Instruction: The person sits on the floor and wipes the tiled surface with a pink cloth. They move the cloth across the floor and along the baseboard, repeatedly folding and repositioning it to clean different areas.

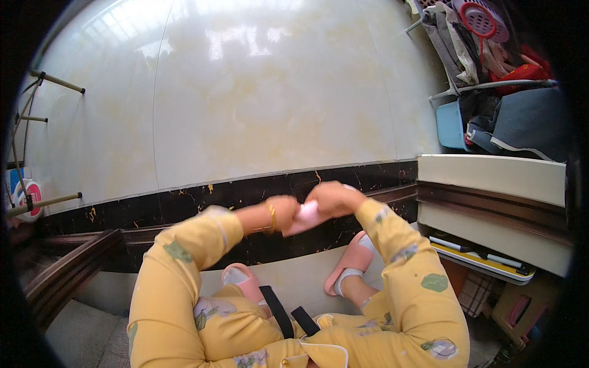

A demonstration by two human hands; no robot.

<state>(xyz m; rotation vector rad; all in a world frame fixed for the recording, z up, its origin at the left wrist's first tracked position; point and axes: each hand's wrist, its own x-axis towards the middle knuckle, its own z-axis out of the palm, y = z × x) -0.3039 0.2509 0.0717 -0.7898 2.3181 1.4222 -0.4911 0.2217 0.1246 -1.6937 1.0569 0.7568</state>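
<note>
Both fists are closed on a small pale pink item (305, 216), likely a cloth, blurred by motion. My left hand (282, 214), with a gold bracelet at the wrist, grips one end. The other end is in my right hand (333, 201), slightly higher in the picture. Most of the item is hidden inside the fists. It is held in the air above a black marbled floor strip (257, 204) at a doorway. My feet in pink slippers (352, 260) are below, on a light floor.
Glossy pale floor tiles (276, 101) stretch ahead. At the left stands a metal-legged rack (60, 83), near a dark wooden door frame (73, 271). On the right are a shelf rack (497, 85) with cloths, a light blue bin (450, 124) and a yellow-edged board (483, 261).
</note>
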